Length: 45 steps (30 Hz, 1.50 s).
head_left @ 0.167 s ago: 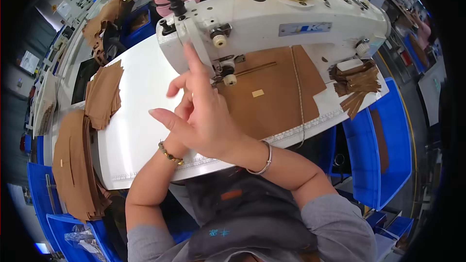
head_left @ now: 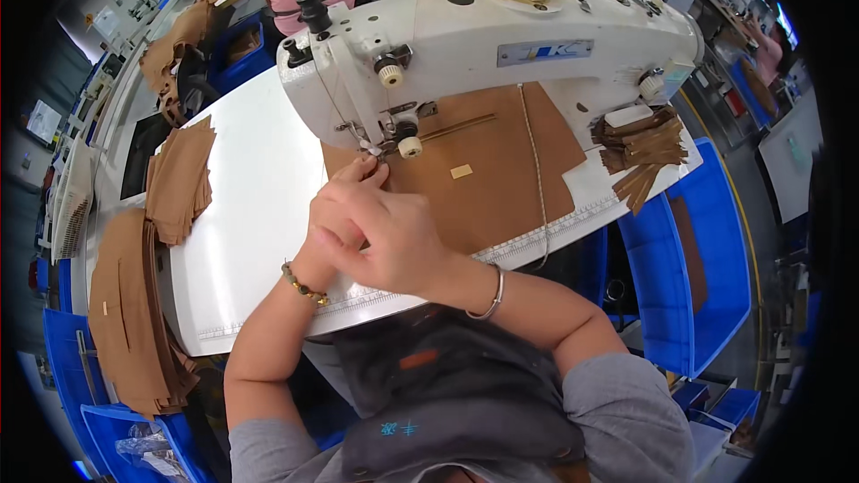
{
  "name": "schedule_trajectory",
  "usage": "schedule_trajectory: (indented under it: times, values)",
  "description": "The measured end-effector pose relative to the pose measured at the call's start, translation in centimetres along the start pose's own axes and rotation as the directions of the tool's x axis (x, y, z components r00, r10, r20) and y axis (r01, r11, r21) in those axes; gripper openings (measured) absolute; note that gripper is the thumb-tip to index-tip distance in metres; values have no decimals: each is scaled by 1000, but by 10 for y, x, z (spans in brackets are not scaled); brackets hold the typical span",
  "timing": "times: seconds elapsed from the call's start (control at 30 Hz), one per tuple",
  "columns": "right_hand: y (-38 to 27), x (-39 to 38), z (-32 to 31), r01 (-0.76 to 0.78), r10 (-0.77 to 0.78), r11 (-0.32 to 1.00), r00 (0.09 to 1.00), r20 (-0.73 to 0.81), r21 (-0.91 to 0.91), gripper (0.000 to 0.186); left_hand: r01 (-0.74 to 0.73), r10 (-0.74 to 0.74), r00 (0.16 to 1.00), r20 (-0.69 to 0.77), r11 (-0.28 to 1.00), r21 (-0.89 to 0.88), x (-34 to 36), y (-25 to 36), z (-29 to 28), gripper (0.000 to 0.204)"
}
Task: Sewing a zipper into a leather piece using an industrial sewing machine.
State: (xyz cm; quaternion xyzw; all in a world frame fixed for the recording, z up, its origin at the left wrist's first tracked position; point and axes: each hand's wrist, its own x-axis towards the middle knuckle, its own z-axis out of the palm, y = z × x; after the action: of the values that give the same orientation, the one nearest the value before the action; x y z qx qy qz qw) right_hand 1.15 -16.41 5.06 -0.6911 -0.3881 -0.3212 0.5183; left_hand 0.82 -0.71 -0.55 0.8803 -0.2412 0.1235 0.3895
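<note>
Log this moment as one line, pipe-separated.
left hand: partly behind right hand | both: near needle area, white sewing machine | brown panel: flat on white table | brown strips: bunched right | grip: unclear

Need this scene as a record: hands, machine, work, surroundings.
machine: white sewing machine on white table
work: flat brown panel under machine arm, small pale patch on it
left hand: partly hidden by right hand; grip unclear
right hand: near machine's needle end; grip unclear
table right: brown strips
table left: brown stacked pieces
</note>
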Motion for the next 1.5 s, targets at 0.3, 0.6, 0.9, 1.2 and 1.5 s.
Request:
schedule_trajectory:
  times: [0.3,0.6,0.9,1.2,1.5]
  values:
    - [-6,0,-11,40,-57,987,992,110,158,35,32,-45,999,23,921,387,9,12,5,56]
    - [-12,-6,-30,-337,139,841,890,434,422,61,15,-38,999,38,880,476,10,15,7,64]
    - [-13,12,-88,-273,198,957,863,464,98,65,248,-286,955,75,913,324,-58,73,1,55]
    - [-11,-125,-177,-157,80,981,-213,974,-115,27,171,-193,981,-18,818,550,-105,99,14,57]
    - [71,-224,-143,47,506,775,553,662,-631,27,206,-152,978,-146,835,510,-113,87,27,43]
